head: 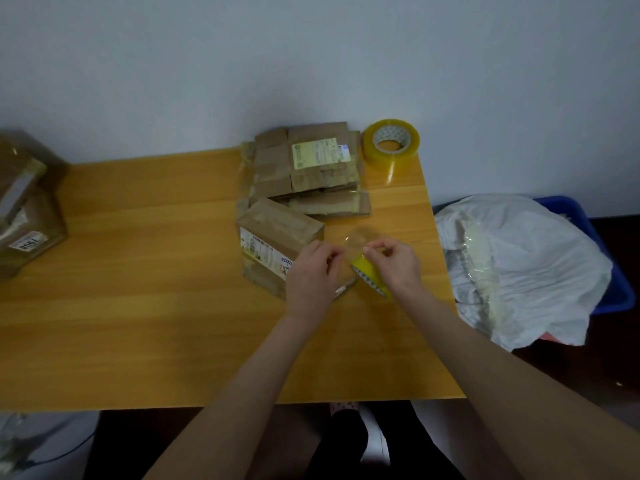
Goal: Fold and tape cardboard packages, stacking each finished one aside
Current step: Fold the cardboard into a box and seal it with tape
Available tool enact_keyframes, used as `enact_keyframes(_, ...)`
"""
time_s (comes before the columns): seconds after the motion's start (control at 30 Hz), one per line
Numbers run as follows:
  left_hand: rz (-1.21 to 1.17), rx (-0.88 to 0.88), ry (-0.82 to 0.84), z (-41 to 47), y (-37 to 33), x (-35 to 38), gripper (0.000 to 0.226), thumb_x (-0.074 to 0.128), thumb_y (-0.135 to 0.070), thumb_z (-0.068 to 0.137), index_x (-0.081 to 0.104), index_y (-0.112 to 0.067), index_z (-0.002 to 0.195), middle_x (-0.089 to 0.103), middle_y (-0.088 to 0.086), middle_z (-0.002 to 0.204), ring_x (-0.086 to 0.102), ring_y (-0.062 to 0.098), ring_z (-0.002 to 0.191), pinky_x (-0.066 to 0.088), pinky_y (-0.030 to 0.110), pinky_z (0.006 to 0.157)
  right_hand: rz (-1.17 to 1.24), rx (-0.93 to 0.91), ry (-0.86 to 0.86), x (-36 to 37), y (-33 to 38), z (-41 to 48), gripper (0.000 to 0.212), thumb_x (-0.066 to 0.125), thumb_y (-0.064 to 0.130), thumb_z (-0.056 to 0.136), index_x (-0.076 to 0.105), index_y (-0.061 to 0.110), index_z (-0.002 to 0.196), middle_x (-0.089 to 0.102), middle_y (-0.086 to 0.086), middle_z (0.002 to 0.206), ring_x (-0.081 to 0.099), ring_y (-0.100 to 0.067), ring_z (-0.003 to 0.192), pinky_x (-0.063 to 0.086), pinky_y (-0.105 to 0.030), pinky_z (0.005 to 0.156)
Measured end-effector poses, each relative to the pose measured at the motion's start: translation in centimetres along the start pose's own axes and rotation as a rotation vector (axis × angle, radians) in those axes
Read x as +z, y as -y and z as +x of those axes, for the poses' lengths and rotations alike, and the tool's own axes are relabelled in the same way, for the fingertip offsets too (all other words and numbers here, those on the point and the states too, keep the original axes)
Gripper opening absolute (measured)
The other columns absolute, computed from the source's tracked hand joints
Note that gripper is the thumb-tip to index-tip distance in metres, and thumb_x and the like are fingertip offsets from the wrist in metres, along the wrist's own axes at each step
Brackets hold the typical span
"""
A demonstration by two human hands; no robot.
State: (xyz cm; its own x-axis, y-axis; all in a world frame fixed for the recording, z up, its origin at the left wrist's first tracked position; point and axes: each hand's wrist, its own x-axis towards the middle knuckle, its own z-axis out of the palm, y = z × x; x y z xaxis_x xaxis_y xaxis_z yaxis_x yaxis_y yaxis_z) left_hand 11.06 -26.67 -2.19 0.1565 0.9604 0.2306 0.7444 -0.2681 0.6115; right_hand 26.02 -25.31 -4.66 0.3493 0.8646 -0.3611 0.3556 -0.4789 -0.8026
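The right grip (398,265) clamps a small tape roll (370,276) while the left grip (313,268) pinches its pulled-out strip (356,241), just beside the box (273,237) lying on the bench (138,271) before flattened cardboard (308,174).

Table (156,271): wood-grain top, smooth, low sheen.
Box (273,233): brown cardboard, matt, scuffed; glossy tape patches; paper label (258,249).
Flats (277,168): same cardboard, creased, ragged edges.
Big roll (391,145): translucent yellow plastic film, glossy.
Small roll (367,271): same film.
Strip (356,239): clear film, shiny.
Bag (536,258): thin white plastic, crumpled.
Bin (613,292): blue plastic, smooth.
Wall (311,46): matt.
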Motion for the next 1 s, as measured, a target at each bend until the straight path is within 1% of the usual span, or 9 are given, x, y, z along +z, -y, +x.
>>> enact_keyframes(0.13, -0.003, -0.032, -0.005, 3.0, -0.3, -0.8, 0.013, 0.066, -0.014, 0.088, 0.071, -0.014, 0.1, 0.06, 0.0, 0.099, 0.056, 0.012, 0.084, 0.045, 0.024, 0.068, 0.021, -0.031, -0.002, -0.4, 0.6, -0.4, 0.004, 0.07, 0.028, 0.085, 0.068, 0.024, 0.086, 0.063, 0.003, 0.083, 0.057, -0.015, 0.082, 0.048, -0.033, 0.077)
enact_keyframes(0.3, 0.032, -0.08, 0.179, 3.9, -0.2, -0.4, 0.026, 0.065, -0.025, 0.089, 0.068, -0.018, 0.114, 0.059, -0.002, 0.113, 0.057, 0.015, 0.099, 0.045, 0.026, 0.081, 0.057, -0.051, 0.001, -0.3, 0.9, -0.5, 0.003, 0.07, 0.026, 0.086, 0.068, 0.023, 0.085, 0.06, 0.008, 0.076, 0.055, -0.014, 0.079, 0.046, -0.031, 0.075)
enact_keyframes(0.4, 0.036, -0.151, 0.268, 3.8, -0.4, 0.4, 0.034, 0.066, -0.031, 0.087, 0.065, -0.023, 0.121, 0.061, -0.002, 0.12, 0.053, 0.014, 0.112, 0.044, 0.033, 0.093, 0.103, -0.098, 0.024, -0.2, 1.0, -0.9, 0.003, 0.072, 0.023, 0.085, 0.07, 0.02, 0.085, 0.061, 0.01, 0.076, 0.054, -0.011, 0.077, 0.044, -0.027, 0.072)
enact_keyframes(0.6, -0.177, -0.323, 0.283, 4.6, -1.0, 0.1, 0.017, 0.069, -0.021, 0.085, 0.075, -0.018, 0.101, 0.071, -0.002, 0.094, 0.062, 0.01, 0.088, 0.048, 0.023, 0.081, 0.115, -0.177, 0.067, -1.1, 0.7, -1.0, 0.005, 0.073, 0.021, 0.084, 0.069, 0.023, 0.085, 0.046, 0.014, 0.06, 0.043, -0.005, 0.062, 0.036, -0.024, 0.059)
enact_keyframes(0.7, -0.109, -0.295, 0.272, 5.2, -1.6, 0.6, 0.007, 0.067, -0.022, 0.087, 0.071, -0.017, 0.088, 0.059, -0.003, 0.093, 0.055, 0.013, 0.087, 0.047, 0.031, 0.082, 0.075, -0.188, 0.066, -1.4, 0.7, -0.8, 0.012, 0.072, 0.02, 0.085, 0.07, 0.02, 0.097, 0.042, 0.011, 0.062, 0.042, -0.008, 0.061, 0.036, -0.025, 0.062)
enact_keyframes(0.77, -0.088, -0.276, 0.259, 5.5, -1.9, 0.9, 0.007, 0.067, -0.023, 0.087, 0.065, -0.022, 0.08, 0.046, -0.004, 0.101, 0.05, 0.014, 0.093, 0.045, 0.031, 0.084, 0.013, -0.214, 0.048, -1.5, 0.9, -0.8, 0.021, 0.071, 0.022, 0.086, 0.07, 0.018, 0.106, 0.051, 0.008, 0.069, 0.049, -0.011, 0.069, 0.04, -0.028, 0.065)
enact_keyframes(0.83, -0.052, -0.258, 0.25, 5.7, -1.8, 1.1, 0.008, 0.066, -0.026, 0.088, 0.065, -0.021, 0.082, 0.04, -0.005, 0.103, 0.048, 0.014, 0.096, 0.043, 0.03, 0.085, -0.055, -0.223, 0.036, -1.8, 1.1, -1.0, 0.027, 0.069, 0.025, 0.087, 0.067, 0.021, 0.114, 0.065, -0.002, 0.091, 0.059, -0.016, 0.088, 0.048, -0.032, 0.074)
enact_keyframes(0.9, 0.041, -0.194, 0.242, 5.9, -2.0, 1.1, 0.013, 0.065, -0.03, 0.089, 0.067, -0.017, 0.086, 0.04, -0.008, 0.099, 0.049, 0.013, 0.093, 0.044, 0.031, 0.082, -0.117, -0.238, 0.013, -1.8, 1.4, -1.0, 0.033, 0.067, 0.027, 0.089, 0.062, 0.022, 0.122, 0.067, -0.008, 0.109, 0.062, -0.022, 0.101, 0.05, -0.034, 0.082)
enact_keyframes(1.0, 0.119, -0.162, 0.22, 5.7, -2.2, 0.6, 0.018, 0.068, -0.034, 0.085, 0.063, -0.018, 0.079, 0.043, -0.01, 0.094, 0.051, 0.011, 0.087, 0.044, 0.028, 0.072, -0.225, -0.25, -0.016, -1.7, 1.5, -0.4, 0.056, 0.066, 0.026, 0.09, 0.042, 0.025, 0.141, 0.066, -0.006, 0.101, 0.061, -0.023, 0.093, 0.047, -0.034, 0.076)
